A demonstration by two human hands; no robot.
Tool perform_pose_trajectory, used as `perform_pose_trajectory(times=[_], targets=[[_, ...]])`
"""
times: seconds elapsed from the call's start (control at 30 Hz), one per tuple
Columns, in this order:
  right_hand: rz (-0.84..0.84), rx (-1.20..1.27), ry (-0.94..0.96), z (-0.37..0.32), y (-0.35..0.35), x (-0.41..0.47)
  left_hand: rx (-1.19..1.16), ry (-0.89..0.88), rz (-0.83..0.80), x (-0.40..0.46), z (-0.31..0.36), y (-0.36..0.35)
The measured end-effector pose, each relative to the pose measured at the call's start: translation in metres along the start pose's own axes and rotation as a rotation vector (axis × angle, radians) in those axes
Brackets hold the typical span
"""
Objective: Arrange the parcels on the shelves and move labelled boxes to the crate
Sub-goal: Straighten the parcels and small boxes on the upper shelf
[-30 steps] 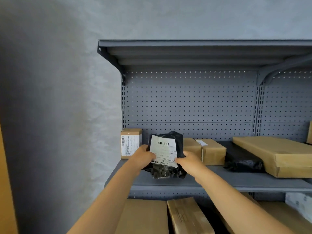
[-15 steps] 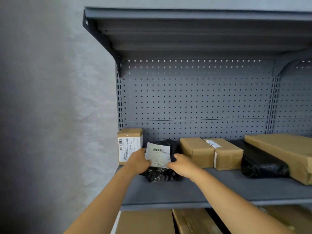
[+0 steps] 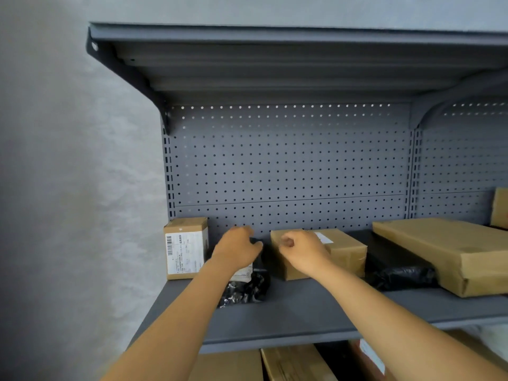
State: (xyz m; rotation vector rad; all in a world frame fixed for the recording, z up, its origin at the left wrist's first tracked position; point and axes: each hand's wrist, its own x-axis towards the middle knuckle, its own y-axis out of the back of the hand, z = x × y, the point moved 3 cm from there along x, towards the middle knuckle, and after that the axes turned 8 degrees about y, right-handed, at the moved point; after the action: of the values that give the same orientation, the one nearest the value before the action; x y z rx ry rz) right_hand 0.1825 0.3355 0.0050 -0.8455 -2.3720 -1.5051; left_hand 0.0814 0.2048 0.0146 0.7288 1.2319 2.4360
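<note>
Parcel status: black poly bag (image 3: 247,287) stands on the grey shelf (image 3: 302,312), between labelled upright box (image 3: 185,250) and brown box (image 3: 343,251). Left hand (image 3: 237,250) covers its top; whether the fingers grip it, cannot tell. Right hand (image 3: 302,251) loosely curled, holding nothing, in front of the brown box. Judged: this placement nearly done; labelled boxes not yet moved, crate out of view.

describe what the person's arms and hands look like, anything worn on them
Both arms are bare as far as the view shows: no sleeves, gloves, watch, rings or bands on the left hand or the right hand. No markings show on either forearm.
</note>
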Motion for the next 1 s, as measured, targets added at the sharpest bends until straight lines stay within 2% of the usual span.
perform_pose_trajectory(times=[0.2, 0.4, 0.57, 0.73, 0.87, 1.0], targets=[[-0.056, -0.157, -0.007, 0.044, 0.022, 0.003, -0.242, 0.113, -0.207, 0.011, 0.037, -0.045], [-0.320, -0.415, 0.002, 0.056, 0.015, 0.007, -0.341, 0.254, -0.292, 0.022, 0.049, -0.067], [-0.288, -0.506, 0.021, 0.060, 0.007, 0.014, -0.517, 0.375, -0.384, 0.022, 0.050, -0.080], [-0.134, -0.087, -0.064, 0.070, 0.008, 0.019, -0.785, 0.536, -0.408, 0.020, 0.048, -0.082], [-0.009, 0.345, -0.007, 0.056, 0.019, 0.015, -0.999, 0.579, -0.393, 0.017, 0.047, -0.072], [0.043, 0.597, 0.101, 0.031, 0.036, 0.008, -1.094, 0.541, -0.394, 0.011, 0.050, -0.052]])
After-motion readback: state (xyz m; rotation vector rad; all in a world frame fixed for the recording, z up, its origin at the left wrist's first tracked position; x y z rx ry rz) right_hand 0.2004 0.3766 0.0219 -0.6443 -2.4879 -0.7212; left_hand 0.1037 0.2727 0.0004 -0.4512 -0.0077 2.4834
